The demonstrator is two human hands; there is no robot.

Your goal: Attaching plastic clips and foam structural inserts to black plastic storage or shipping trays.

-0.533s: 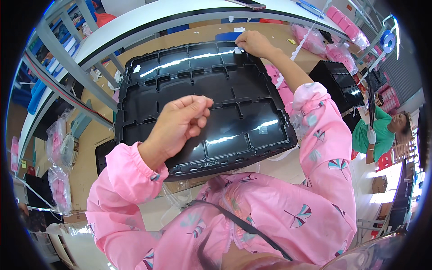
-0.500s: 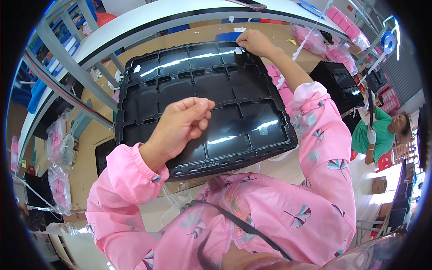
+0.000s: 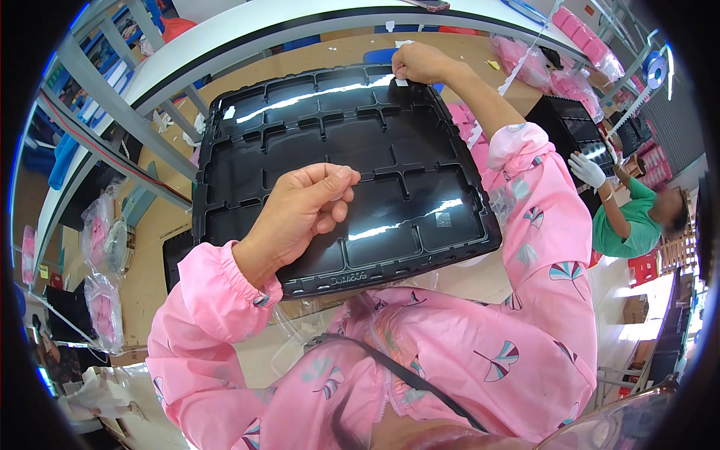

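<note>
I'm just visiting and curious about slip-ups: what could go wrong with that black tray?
The small white piece at the black tray's far right corner might crease by the right hand. The left hand, fingers curled over the tray, could bump it. Clear plastic near its front edge might snag.

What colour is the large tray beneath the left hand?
The tray is glossy black, with bright reflections; it shows best in the head view.
</note>
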